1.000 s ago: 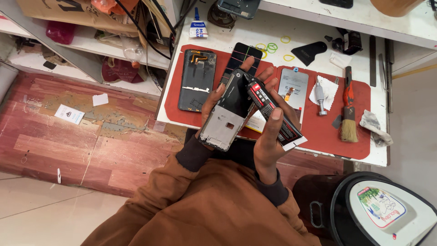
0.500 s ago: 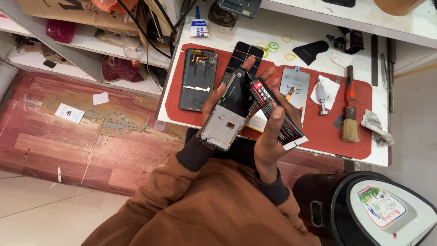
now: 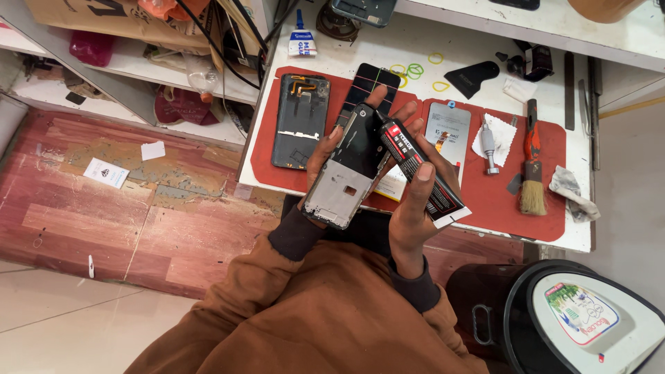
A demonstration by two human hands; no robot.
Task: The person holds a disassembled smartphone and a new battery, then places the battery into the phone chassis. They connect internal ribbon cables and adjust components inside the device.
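Observation:
My left hand holds a bare phone frame, silver at its lower end and dark at the top, tilted over the front edge of a red work mat. My right hand grips a black and red glue tube whose nozzle touches the upper edge of the frame. A dark phone back housing with an orange flex cable lies flat on the mat to the left. A cracked black screen lies behind my fingers.
On the mat to the right lie a grey phone panel, a small metal tool on a white wipe, and a brush with a red handle. Rubber bands and a small glue bottle sit on the white table. A round bin stands at lower right.

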